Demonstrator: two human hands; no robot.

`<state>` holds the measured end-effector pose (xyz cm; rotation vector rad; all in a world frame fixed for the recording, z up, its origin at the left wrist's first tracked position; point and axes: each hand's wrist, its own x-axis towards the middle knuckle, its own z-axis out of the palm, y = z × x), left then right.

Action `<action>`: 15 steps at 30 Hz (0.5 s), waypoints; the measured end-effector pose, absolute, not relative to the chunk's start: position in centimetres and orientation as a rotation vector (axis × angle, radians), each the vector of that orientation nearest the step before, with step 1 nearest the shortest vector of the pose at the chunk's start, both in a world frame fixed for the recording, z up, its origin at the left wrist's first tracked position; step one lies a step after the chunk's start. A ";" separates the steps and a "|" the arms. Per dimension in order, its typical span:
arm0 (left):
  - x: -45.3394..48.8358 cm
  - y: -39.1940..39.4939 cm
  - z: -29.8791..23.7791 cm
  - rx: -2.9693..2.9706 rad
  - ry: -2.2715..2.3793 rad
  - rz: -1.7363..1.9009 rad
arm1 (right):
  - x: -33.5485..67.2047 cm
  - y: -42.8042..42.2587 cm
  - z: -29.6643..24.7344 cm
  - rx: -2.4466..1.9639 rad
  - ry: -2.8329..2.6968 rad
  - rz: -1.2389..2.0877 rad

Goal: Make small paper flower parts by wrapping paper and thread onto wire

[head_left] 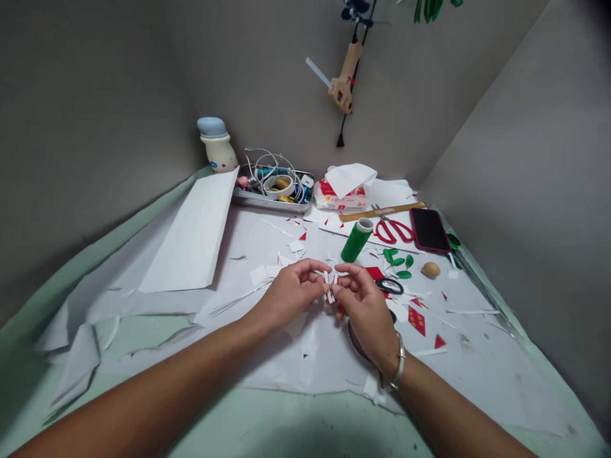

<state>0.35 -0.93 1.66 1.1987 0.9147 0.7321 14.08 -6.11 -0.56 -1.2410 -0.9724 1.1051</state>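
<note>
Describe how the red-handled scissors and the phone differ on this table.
The red-handled scissors have open loop handles and thin metal blades, while the phone is a solid rectangular slab. The scissors are bright red, but the phone's face is black with a dark pink edge. Both lie flat, side by side.

Matte grey walls (95, 108) box in three sides of a pale green desk surface (238, 426), with soft, even light throughout.

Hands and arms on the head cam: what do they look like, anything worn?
Both arms are bare, with no sleeves, gloves or cables on the left hand or the right hand. The only visible item worn is a silver-coloured bangle on the right wrist.
</note>
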 end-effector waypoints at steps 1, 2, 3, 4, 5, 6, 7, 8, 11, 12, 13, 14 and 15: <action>0.4 -0.9 1.7 1.194 0.920 0.733 | 14.1 -6.1 -0.5 -1.239 -0.973 1.098; 0.3 -0.9 1.6 1.191 0.925 0.735 | 14.1 -6.1 -0.5 -1.235 -0.969 1.093; 0.3 -0.9 1.6 1.192 0.928 0.735 | 14.1 -6.1 -0.6 -1.228 -0.959 1.089; 0.3 -0.8 1.5 1.197 0.928 0.732 | 14.2 -6.1 -0.6 -1.220 -0.943 1.087; 0.3 -0.8 1.5 1.204 0.925 0.727 | 14.2 -6.0 -0.7 -1.212 -0.926 1.086; 0.3 -0.7 1.4 1.214 0.919 0.718 | 14.2 -6.0 -0.8 -1.206 -0.910 1.089; 0.2 -0.7 1.3 1.225 0.911 0.707 | 14.2 -6.0 -0.9 -1.203 -0.895 1.093; 0.2 -0.6 1.3 1.238 0.903 0.698 | 14.2 -5.9 -0.9 -1.204 -0.886 1.099; 0.3 -0.6 1.1 1.272 0.888 0.673 | 14.2 -5.9 -1.0 -1.217 -0.886 1.111; 0.3 -0.6 1.1 1.281 0.892 0.665 | 14.2 -5.9 -1.0 -1.223 -0.890 1.112; 0.3 -0.6 1.1 1.287 0.899 0.659 | 14.1 -5.9 -0.9 -1.229 -0.896 1.111; 0.3 -0.6 1.1 1.293 0.907 0.650 | 14.1 -5.9 -0.9 -1.235 -0.903 1.110; 0.3 -0.6 1.1 1.295 0.918 0.642 | 14.0 -6.0 -0.9 -1.241 -0.910 1.105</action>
